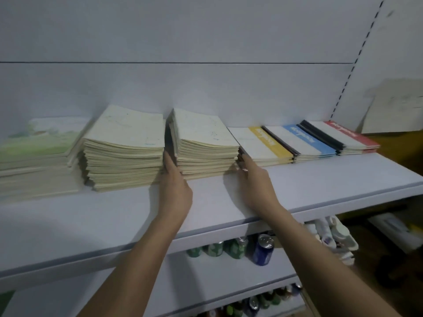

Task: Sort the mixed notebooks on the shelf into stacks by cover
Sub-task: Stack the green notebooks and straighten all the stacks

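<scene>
Notebooks lie in 6 stacks along the white shelf point(320, 177). The cream stack point(206, 147) sits mid-shelf between both hands: the left hand point(175, 191) presses straight fingers flat against its left side, the right hand point(256, 181) touches its right side, fingers extended. Just left stands a taller cream stack point(124, 152), then a green-cover stack point(39, 154). To the right lie yellow-band point(263, 143), blue-band point(304, 138) and red-band point(352, 136) stacks; their lettering is too blurred to read. Drink cans point(263, 250) stand on the lower shelf.
</scene>
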